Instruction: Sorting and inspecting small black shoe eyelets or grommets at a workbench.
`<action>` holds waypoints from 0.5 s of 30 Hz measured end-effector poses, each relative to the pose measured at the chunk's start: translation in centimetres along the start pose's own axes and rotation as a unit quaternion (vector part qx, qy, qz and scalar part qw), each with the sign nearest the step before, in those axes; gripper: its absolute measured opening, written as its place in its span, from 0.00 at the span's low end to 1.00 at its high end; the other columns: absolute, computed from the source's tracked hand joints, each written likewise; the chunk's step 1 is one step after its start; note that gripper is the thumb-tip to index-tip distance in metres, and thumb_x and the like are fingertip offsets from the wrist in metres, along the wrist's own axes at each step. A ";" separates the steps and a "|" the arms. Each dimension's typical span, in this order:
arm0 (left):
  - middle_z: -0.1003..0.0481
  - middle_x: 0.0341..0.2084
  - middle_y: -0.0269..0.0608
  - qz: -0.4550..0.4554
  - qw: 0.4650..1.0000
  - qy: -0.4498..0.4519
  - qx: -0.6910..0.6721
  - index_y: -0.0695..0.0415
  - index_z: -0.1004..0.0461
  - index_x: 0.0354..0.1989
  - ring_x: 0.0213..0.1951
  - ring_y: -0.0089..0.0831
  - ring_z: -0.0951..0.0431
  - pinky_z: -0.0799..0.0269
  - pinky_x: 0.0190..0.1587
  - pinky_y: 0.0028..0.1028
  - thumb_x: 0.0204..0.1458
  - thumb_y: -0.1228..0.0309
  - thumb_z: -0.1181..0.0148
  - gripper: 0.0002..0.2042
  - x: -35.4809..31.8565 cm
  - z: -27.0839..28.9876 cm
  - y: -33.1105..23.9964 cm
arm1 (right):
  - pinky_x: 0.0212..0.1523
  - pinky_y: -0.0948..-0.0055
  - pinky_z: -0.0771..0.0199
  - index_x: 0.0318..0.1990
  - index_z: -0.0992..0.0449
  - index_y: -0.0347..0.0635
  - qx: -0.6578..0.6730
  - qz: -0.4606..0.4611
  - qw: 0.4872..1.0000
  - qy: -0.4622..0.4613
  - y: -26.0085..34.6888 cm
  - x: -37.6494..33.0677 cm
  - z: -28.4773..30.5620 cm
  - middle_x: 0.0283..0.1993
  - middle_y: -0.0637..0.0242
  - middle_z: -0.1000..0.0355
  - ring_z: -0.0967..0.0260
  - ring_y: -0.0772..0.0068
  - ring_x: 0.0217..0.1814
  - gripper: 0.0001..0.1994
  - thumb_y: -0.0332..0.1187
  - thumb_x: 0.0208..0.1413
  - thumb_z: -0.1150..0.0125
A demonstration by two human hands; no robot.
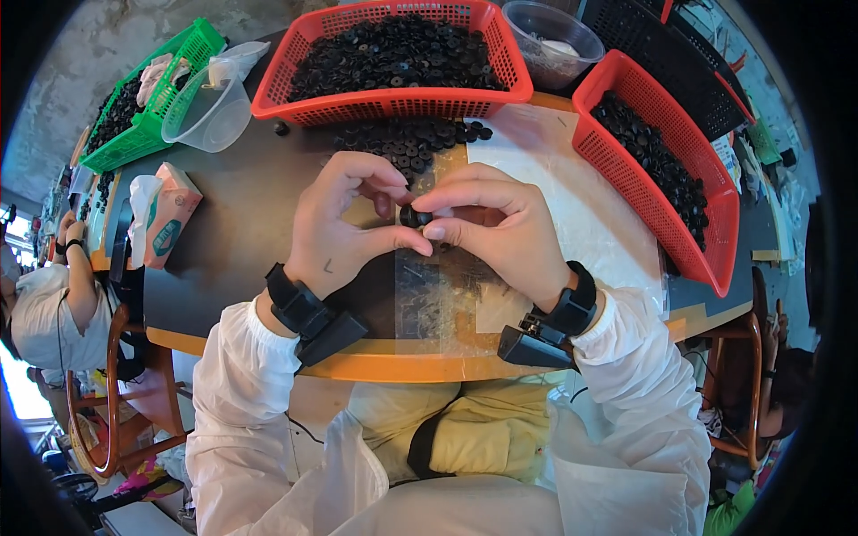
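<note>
Between the fingertips of both hands, above the table, is a small round black part [411, 217], like a little rubber or plastic disc. My left hand [344, 210] pinches it from the left with thumb and fingers. From the other side my right hand [498, 214] grips it with thumb and forefinger. The fingers hide much of the part. Just beyond my hands, a loose pile of similar black discs [407, 143] with centre holes lies on the table. Behind that pile stands a red basket [407, 105] heaped with the same discs.
A second red basket [617, 170] of black pieces stands at the right, beside a white sheet [572, 223]. At the left are a green basket [134, 152], a clear plastic tub [214, 121] and a tissue pack [172, 214]. Another clear tub [554, 45] stands far right. Co-workers [67, 295] sit nearby.
</note>
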State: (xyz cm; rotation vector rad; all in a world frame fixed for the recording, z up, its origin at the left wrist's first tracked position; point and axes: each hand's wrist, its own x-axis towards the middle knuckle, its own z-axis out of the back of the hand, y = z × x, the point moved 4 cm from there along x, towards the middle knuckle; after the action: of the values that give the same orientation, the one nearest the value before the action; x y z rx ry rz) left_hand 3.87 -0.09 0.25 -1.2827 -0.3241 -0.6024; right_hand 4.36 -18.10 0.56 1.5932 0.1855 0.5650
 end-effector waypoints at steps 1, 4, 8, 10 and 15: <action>0.25 0.33 0.36 0.000 1.000 0.000 0.001 0.57 0.32 0.42 0.33 0.21 0.26 0.28 0.36 0.22 0.30 0.73 0.19 0.29 0.0 0.0 0.0 | 0.45 0.78 0.27 0.41 0.18 0.37 0.025 -0.006 1.000 0.002 0.0 -0.1 -0.1 0.42 0.66 0.27 0.29 0.76 0.44 0.11 0.21 0.48 0.32; 0.25 0.34 0.36 0.001 1.000 0.000 -0.013 0.57 0.32 0.42 0.33 0.21 0.26 0.29 0.36 0.22 0.30 0.73 0.20 0.29 0.0 -0.1 0.0 | 0.46 0.77 0.26 0.43 0.19 0.37 0.014 0.003 1.000 0.007 0.1 0.0 0.1 0.43 0.65 0.27 0.28 0.76 0.45 0.11 0.22 0.49 0.32; 0.24 0.33 0.35 -0.011 1.000 0.002 0.000 0.57 0.30 0.41 0.33 0.21 0.26 0.29 0.36 0.22 0.30 0.73 0.20 0.28 0.0 -0.1 -0.2 | 0.49 0.76 0.26 0.50 0.24 0.36 0.087 -0.024 0.996 -0.010 -0.8 0.1 -0.2 0.44 0.64 0.25 0.27 0.77 0.46 0.16 0.23 0.52 0.34; 0.23 0.32 0.34 -0.012 1.000 0.004 0.006 0.57 0.30 0.41 0.33 0.21 0.26 0.29 0.36 0.22 0.30 0.72 0.20 0.28 0.0 0.0 -0.2 | 0.49 0.76 0.27 0.52 0.26 0.35 0.099 -0.038 0.994 0.015 -1.0 0.3 -0.3 0.44 0.65 0.25 0.27 0.78 0.46 0.18 0.23 0.53 0.34; 0.22 0.33 0.39 -0.117 0.984 0.043 0.128 0.57 0.26 0.39 0.35 0.30 0.26 0.31 0.39 0.24 0.29 0.71 0.21 0.25 0.6 0.1 -1.6 | 0.50 0.77 0.29 0.55 0.29 0.34 0.135 -0.127 0.978 0.095 -1.3 0.3 -0.3 0.44 0.66 0.24 0.28 0.80 0.46 0.20 0.23 0.55 0.36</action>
State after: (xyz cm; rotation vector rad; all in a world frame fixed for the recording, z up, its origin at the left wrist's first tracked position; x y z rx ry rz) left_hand 3.44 -0.36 1.91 -0.9756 -0.4680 -0.7869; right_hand 4.79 -17.52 -0.61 1.7421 0.6225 0.5061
